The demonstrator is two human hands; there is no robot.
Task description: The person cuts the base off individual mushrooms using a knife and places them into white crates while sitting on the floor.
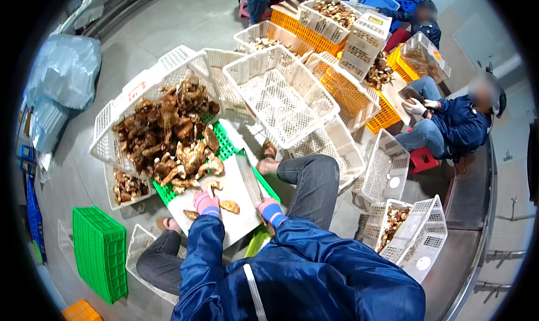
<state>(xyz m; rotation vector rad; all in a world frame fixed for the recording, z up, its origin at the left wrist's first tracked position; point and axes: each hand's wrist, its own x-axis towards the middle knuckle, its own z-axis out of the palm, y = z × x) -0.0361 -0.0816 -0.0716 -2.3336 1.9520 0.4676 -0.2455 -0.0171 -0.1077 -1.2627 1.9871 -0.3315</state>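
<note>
My left hand (206, 203), in a pink glove with blue bands, is closed at the fingertips on a pale mushroom (213, 185) over a white cutting board (236, 190). My right hand (271, 210), gloved alike, grips a knife (248, 175) whose long, broad blade points away from me along the board's right side. Its handle is hidden in the glove. A cut brown mushroom slice (229, 207) lies between my hands, and another piece (191, 214) rests left of my left hand. Beyond the board, a heap of brown mushrooms (168, 119) spills from a tilted white crate (106, 135).
The board rests on a green crate (165, 192). Empty white crates (281, 93) stand ahead and to the right. A green crate (100, 253) is at left, with plastic-wrapped bundles (70, 71) behind. A seated co-worker (457, 119) at right has white gloves; others sit farther back.
</note>
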